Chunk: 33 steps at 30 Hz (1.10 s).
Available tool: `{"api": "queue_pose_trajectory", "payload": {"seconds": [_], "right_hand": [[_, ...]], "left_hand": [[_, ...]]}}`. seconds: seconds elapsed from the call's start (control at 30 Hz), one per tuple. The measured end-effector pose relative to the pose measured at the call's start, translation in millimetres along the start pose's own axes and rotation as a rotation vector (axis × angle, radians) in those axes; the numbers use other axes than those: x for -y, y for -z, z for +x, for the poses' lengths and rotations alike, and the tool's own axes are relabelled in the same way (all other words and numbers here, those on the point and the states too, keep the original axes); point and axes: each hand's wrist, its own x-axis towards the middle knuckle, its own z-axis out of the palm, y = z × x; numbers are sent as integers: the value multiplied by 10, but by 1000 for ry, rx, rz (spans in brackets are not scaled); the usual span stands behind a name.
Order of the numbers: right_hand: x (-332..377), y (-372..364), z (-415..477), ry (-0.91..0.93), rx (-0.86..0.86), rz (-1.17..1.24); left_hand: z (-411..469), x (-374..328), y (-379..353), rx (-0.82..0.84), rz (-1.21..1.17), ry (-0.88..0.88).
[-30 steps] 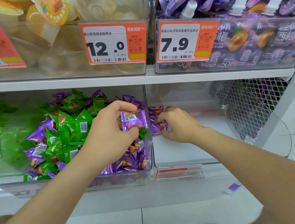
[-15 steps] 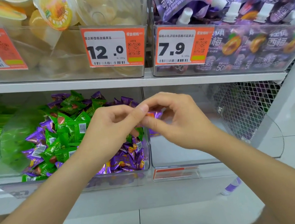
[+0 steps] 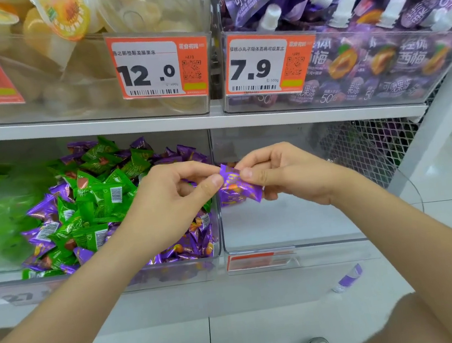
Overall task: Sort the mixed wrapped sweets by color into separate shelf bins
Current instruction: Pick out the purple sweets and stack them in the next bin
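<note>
Pinching one purple sweet (image 3: 238,189) between both hands here! My left hand (image 3: 171,196) grips its left end with thumb and forefinger; my right hand (image 3: 286,175) curls thumb and fingers round its right end. It hangs in the air just right of the mixed bin (image 3: 218,230), by its side wall, over the clear bin (image 3: 296,219) next door. Inside the mixed bin, a heap (image 3: 95,207) of green and purple sweets, all jumbled. Behind my catch, a small purple pile (image 3: 228,201).

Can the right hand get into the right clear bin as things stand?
Probably yes. The right hand is by the open right bin, nothing between. Its grip on the purple sweet is shared with the left hand, which must release.
</note>
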Motion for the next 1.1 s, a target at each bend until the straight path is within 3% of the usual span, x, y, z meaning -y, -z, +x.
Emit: {"api": "queue_pose_trajectory", "payload": {"seconds": [0.07,0.13,0.23,0.3,0.47,0.83,1.1], "right_hand": [[-134,57,73,-4,-120,-99],[-310,68,166,2,-188,-353],[-580,14,300,-35,-140,-808],[-684,-52,392,-18,-105,-961],[-746,-180,555,37,-77,-1072],[-729,-264,610,55,-225,-1234],[-560,-268,514,32,-238,-1232]], "left_hand": [[15,51,2,-63,74,35],[24,82,4,-85,76,88],[26,79,-21,-42,55,129],[18,80,-43,-10,62,142],[-8,75,-50,19,93,122],[-11,109,37,10,192,87],[-48,66,210,10,351,28]]}}
